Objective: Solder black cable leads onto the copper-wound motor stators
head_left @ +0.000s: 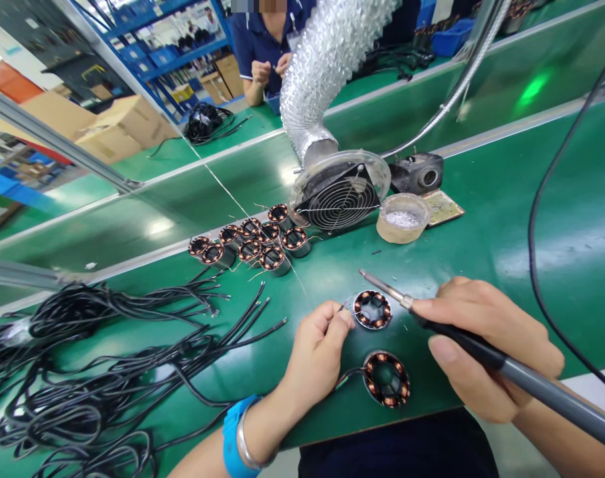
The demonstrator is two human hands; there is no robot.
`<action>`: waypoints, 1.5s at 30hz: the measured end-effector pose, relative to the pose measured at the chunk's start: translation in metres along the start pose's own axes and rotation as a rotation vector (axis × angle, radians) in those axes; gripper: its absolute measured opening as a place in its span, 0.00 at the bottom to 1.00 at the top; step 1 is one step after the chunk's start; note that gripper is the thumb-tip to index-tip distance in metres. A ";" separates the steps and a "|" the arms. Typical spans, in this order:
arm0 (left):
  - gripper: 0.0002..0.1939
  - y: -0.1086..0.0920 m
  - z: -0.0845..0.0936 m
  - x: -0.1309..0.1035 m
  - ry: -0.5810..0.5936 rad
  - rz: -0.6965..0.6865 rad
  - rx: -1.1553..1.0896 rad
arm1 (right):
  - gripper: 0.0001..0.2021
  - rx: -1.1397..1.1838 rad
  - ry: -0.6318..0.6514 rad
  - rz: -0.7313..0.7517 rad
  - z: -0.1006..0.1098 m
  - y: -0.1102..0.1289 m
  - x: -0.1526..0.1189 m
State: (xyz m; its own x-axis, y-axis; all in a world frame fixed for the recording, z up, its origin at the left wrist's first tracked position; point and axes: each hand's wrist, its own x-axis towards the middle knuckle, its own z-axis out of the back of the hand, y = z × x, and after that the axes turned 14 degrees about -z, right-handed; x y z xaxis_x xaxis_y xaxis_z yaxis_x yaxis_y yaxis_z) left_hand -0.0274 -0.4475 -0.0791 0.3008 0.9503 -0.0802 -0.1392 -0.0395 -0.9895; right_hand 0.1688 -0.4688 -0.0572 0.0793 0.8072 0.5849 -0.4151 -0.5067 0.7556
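My left fingers [338,326] pinch a thin dark wire end [342,307] beside the ring-shaped, copper-wound stator [383,313] on the glossy green counter [491,226]; my right fingers [456,311] grip a smooth-handled, metal-tipped soldering iron [481,352].

Bright, mostly even light w/ white glare + 1 green spot on rear panel [198,209], glints on foil duct [327,66], bench [486,249] darker nr ctr front, lower coil ring [404,387] fairly crisp, bkgd shelves [156,56] soft, wide-angle stretch twd edges.
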 end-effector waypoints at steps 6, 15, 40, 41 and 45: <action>0.16 0.001 0.002 0.001 -0.004 0.009 -0.037 | 0.20 -0.137 -0.134 0.051 -0.002 -0.006 0.003; 0.15 -0.001 0.007 0.010 -0.056 0.026 -0.093 | 0.14 -0.634 0.033 -0.250 0.003 -0.045 0.012; 0.09 0.001 0.013 0.016 -0.052 -0.097 -0.042 | 0.11 -0.070 0.511 0.348 -0.033 -0.042 0.044; 0.08 0.001 0.013 0.016 -0.052 -0.100 -0.041 | 0.11 -0.087 0.506 0.352 -0.033 -0.041 0.045; 0.09 -0.001 0.014 0.016 -0.062 -0.105 -0.043 | 0.11 -0.105 0.528 0.360 -0.032 -0.042 0.042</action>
State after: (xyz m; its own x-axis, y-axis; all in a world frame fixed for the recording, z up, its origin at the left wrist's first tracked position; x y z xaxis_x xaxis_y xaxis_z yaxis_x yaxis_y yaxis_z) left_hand -0.0355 -0.4280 -0.0780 0.2524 0.9672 0.0299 -0.0697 0.0490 -0.9964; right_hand 0.1606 -0.4037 -0.0737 -0.5268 0.6463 0.5520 -0.4213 -0.7626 0.4909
